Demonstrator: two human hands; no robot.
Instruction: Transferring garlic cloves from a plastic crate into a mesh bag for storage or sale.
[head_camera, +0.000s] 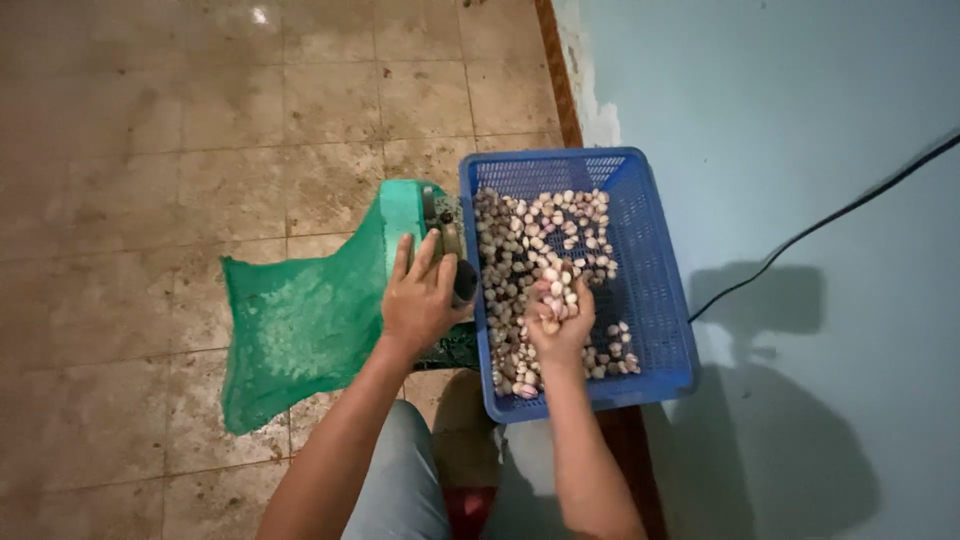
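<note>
The right hand (560, 318) was cupped, palm up, around a scoop of garlic cloves (556, 296) lifted from the blue basket (655, 330) against the wall. The left hand (422, 298) lay flat, fingers spread, steadying the green machine (412, 215), its net (295, 320) trailing over the floor.
</note>
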